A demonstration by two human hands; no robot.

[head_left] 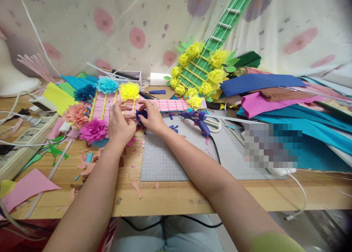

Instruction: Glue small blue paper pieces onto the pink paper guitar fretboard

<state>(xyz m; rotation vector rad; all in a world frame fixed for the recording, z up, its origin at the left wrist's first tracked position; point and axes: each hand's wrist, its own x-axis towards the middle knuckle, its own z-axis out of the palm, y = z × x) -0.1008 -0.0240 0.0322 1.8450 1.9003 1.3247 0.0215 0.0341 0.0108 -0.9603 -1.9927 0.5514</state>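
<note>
A small dark blue paper flower (141,117) sits at the lower edge of a pink paper guitar (170,105), which lies flat on the table. My right hand (153,117) is closed on this flower from the right, thumb and fingertips bent around it. To its left, my left hand (121,124) has its fingers spread over the guitar body, the nearest fingertip at the flower's left edge. Other paper flowers ring the body: a magenta flower (94,130), a salmon flower (77,113), a teal flower (84,93), a light blue flower (107,85) and a yellow flower (129,91).
A blue hot glue gun (196,120) lies on the grey cutting mat (165,167) beside scissors (213,124). A green paper guitar (196,70) with yellow flowers leans against the curtain. Crepe paper sheets (264,83) are piled right; a power strip (24,145) is left. Paper scraps (86,167) litter the table.
</note>
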